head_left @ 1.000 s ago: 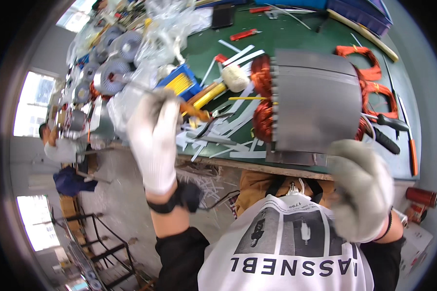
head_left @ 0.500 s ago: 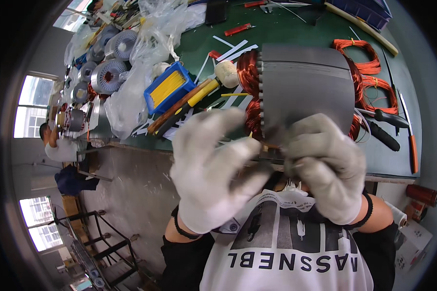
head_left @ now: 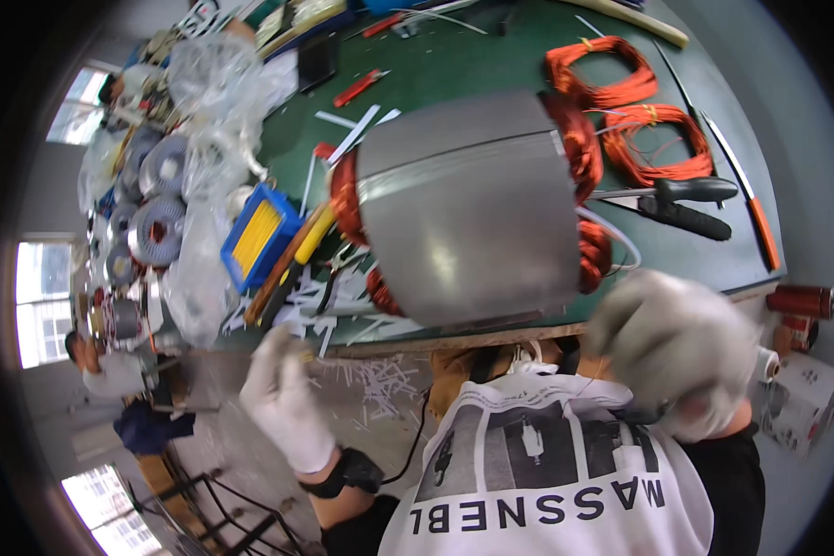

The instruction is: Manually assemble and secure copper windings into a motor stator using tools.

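Note:
A large grey motor stator [head_left: 468, 218] lies on its side at the table's front edge, with red-brown copper windings [head_left: 345, 199] bulging from both ends. My left hand [head_left: 292, 398], in a white glove, is left of the stator, apart from it and below the table edge. Its fingers are pressed together, and a small yellowish bit shows at the tips. To the stator's lower right is my gloved right hand [head_left: 681, 352], not touching it. Motion blurs that hand; its fingers look curled, but what is in them cannot be made out.
Orange wire coils [head_left: 672, 144], a black-handled screwdriver [head_left: 695, 190] and a long orange-handled blade [head_left: 760, 227] lie right. A blue tray of yellow strips [head_left: 258, 236], a mallet handle [head_left: 313, 232], pliers [head_left: 332, 278] and white paper slips are left. Another person [head_left: 111, 366] sits far left.
My hands have drawn apart from close together in front of the stator, the left going left, the right going right. The view has shifted, so the stator appears further left.

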Demonstrator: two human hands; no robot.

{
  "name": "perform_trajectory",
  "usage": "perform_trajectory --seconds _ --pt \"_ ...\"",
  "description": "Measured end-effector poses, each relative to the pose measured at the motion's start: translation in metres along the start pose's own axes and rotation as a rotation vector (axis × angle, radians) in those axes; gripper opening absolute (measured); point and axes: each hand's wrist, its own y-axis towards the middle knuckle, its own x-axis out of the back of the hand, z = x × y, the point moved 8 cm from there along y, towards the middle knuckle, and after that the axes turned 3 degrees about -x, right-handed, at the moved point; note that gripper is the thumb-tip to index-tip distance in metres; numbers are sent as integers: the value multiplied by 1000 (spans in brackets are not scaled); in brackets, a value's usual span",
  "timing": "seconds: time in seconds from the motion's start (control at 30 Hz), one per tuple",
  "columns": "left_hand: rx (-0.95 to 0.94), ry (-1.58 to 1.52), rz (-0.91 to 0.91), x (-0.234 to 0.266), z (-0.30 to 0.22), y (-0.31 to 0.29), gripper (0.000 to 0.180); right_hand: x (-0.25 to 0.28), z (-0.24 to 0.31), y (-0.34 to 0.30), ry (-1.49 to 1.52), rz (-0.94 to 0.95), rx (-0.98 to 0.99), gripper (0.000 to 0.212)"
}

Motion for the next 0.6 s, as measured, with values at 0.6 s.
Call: perform_trajectory --seconds 0.6 --pt "-748 471 -5 -46 -90 31 38 54 -96 -18 -1317 -37 -527 18"
